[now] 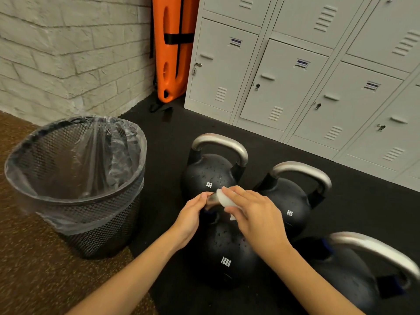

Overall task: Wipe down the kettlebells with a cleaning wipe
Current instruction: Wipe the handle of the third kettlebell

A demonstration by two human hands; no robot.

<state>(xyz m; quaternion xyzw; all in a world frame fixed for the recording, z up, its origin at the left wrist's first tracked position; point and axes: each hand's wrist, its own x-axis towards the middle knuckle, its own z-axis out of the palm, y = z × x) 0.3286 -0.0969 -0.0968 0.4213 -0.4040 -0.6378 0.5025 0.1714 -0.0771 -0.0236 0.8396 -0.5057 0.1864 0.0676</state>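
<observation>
Several black kettlebells with steel handles stand on the dark rubber floor. The nearest one, marked 12KG (223, 253), has water droplets on its body. My left hand (192, 218) grips the left side of its handle. My right hand (252, 214) presses a folded white wipe (223, 198) over the top of that handle, which is mostly hidden beneath it. Behind stands a wet 8KG kettlebell (211, 176), another 8KG one (293, 201) to the right, and a fourth kettlebell (354, 273) at the lower right.
A black mesh bin (75, 185) with a clear liner stands on the left, half on brown carpet. Grey lockers (295, 87) line the back right. An orange board (172, 48) leans in the corner by the white brick wall (68, 53).
</observation>
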